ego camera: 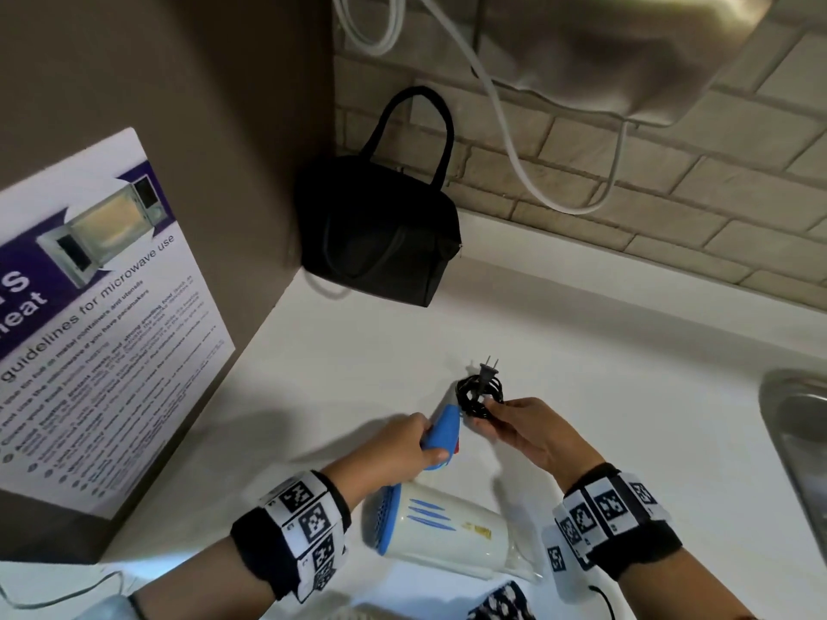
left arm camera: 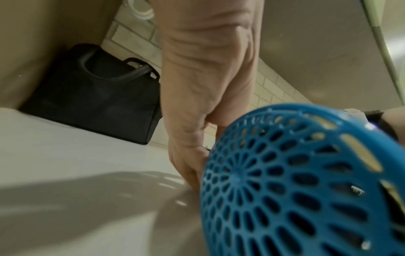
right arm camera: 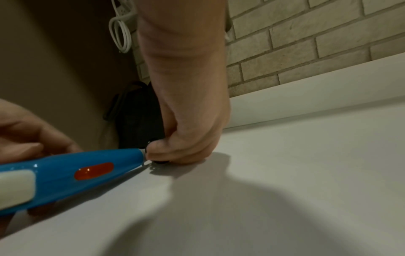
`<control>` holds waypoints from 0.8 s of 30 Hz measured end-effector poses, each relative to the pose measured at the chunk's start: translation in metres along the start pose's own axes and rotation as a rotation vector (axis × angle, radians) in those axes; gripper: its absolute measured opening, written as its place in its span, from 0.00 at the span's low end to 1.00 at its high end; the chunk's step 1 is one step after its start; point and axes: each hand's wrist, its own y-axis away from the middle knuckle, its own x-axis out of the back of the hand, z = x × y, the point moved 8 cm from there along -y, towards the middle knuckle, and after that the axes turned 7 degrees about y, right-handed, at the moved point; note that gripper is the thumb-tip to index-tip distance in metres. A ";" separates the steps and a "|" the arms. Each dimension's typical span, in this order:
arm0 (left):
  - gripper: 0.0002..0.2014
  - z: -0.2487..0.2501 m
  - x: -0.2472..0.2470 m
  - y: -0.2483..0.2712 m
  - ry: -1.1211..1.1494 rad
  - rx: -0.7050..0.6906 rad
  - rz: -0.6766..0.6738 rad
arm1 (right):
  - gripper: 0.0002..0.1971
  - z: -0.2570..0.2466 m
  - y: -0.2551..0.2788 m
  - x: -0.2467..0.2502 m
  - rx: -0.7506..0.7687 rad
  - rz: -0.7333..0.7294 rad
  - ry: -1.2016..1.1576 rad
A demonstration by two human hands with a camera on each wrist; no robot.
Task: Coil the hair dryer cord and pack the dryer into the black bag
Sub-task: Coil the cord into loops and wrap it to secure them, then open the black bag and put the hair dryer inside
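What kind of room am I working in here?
Likely a shared kitchenette or pantry: a poster of microwave-use guidelines, a metal sink set in the white counter, and a brick-tile wall behind.

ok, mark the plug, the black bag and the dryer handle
plug (ego camera: 488,372): head view, on its black body.
black bag (ego camera: 380,234): head view, front panel.
dryer handle (right arm camera: 87,166): right wrist view, blue shell above the red switch.

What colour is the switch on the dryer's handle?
Red-orange switch, seen best in the right wrist view.
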 end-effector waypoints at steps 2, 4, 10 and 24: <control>0.20 0.004 0.004 0.003 -0.068 -0.012 0.051 | 0.14 -0.001 0.001 0.006 0.001 0.034 0.077; 0.22 0.005 0.007 0.004 -0.094 -0.011 0.085 | 0.16 -0.006 0.005 0.012 0.006 0.077 0.196; 0.22 0.000 0.006 0.006 -0.026 0.015 0.057 | 0.15 -0.021 0.025 0.026 -0.030 0.183 0.649; 0.10 -0.041 0.078 0.053 -0.089 -0.189 0.446 | 0.17 -0.069 0.075 -0.134 0.758 -0.209 1.291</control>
